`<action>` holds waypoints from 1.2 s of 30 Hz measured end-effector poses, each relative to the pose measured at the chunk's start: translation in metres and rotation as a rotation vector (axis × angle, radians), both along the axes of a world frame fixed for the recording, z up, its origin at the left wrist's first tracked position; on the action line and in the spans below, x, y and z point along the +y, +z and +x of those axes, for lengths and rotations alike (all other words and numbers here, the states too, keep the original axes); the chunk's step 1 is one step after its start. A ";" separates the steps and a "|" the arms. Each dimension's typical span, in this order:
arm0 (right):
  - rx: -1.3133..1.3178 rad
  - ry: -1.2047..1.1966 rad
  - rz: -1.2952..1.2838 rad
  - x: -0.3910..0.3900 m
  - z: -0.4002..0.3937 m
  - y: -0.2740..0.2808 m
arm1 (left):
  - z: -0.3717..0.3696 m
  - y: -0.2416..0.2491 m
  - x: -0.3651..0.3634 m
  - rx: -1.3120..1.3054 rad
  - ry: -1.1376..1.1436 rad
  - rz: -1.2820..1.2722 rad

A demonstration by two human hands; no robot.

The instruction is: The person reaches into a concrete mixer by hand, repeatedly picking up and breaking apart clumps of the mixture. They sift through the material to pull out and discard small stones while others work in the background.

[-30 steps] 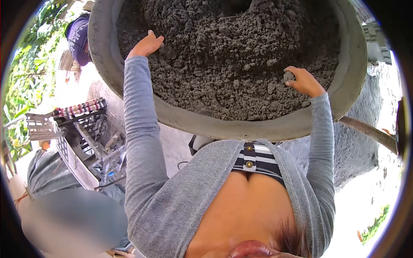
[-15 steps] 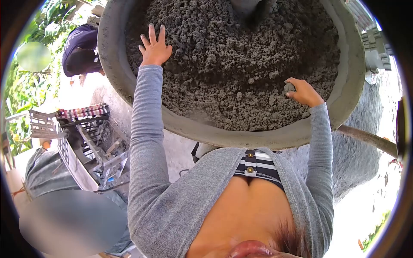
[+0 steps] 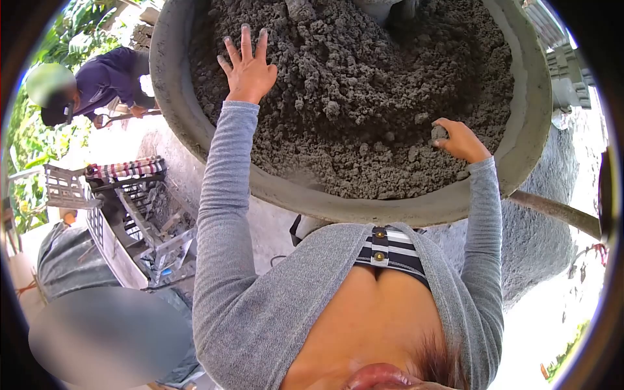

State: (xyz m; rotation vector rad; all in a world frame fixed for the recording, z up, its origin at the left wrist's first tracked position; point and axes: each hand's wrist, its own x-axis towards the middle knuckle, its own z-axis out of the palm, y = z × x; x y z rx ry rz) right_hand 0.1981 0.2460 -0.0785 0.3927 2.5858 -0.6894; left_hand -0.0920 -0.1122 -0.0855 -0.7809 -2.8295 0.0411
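Note:
A wide round pan (image 3: 377, 212) with a cement-coated rim fills the upper part of the head view. It holds dark grey, crumbly mortar mix (image 3: 351, 110). My left hand (image 3: 251, 75), fingers spread, is over the left side of the mix with nothing in its grasp. On the right, just inside the rim, my right hand (image 3: 463, 142) pinches a small grey lump (image 3: 439, 133) of the mix between thumb and fingers. A cement-coated paddle (image 3: 377, 8) dips into the mix at the top.
Left of the pan, a bent-over person (image 3: 107, 84) in dark clothes grips a long handle (image 3: 133, 116). Worn crates (image 3: 123, 244) with a checked cloth (image 3: 127, 169) stand at lower left. A pole (image 3: 559, 213) sticks out from under the pan at right.
My left hand has shifted right and slightly up over the mix, still spread. My right hand stays put with its lump. The person at left has come further into view, holding a handle.

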 end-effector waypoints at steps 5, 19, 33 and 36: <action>-0.018 -0.014 -0.012 0.000 -0.001 0.000 | -0.002 -0.002 -0.001 0.050 -0.037 0.001; 0.009 -0.002 0.008 -0.007 -0.006 0.011 | -0.003 0.058 -0.006 0.049 -0.161 1.388; 0.102 -0.030 -0.027 -0.031 -0.021 0.031 | -0.015 0.094 -0.054 0.587 -0.135 1.129; 0.319 -0.071 -0.055 -0.039 -0.028 0.029 | -0.022 0.111 -0.086 0.738 -0.116 0.937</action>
